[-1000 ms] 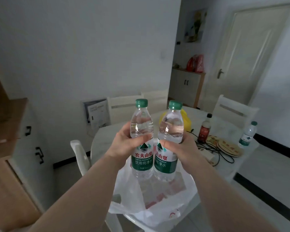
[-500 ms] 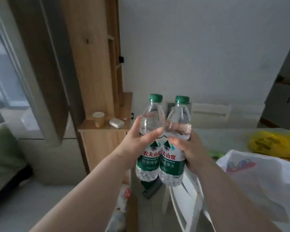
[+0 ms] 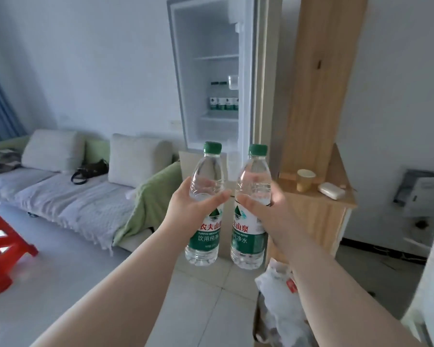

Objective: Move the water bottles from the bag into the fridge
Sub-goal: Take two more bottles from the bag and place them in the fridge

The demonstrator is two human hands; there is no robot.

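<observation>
My left hand [image 3: 189, 209] grips a clear water bottle [image 3: 206, 236] with a green cap and green label, held upright. My right hand [image 3: 266, 211] grips a second, matching water bottle [image 3: 248, 236] beside it, a small gap between the two. Straight ahead stands the open fridge [image 3: 211, 33], white inside. Several bottles [image 3: 223, 102] of the same kind stand on its middle shelf. A white plastic bag [image 3: 278, 296] shows at the lower right, partly behind my right forearm.
A sofa [image 3: 68, 194] with cushions, a black bag and a green blanket lines the left wall. A red plastic stool [image 3: 0, 246] stands at the far left. Right of the fridge is a wooden cabinet [image 3: 318, 209] with a cup and a white case on top.
The view has swung left from the table and cabinet to the open fridge and sofa. Both hands keep their bottles, which are now slightly apart.
</observation>
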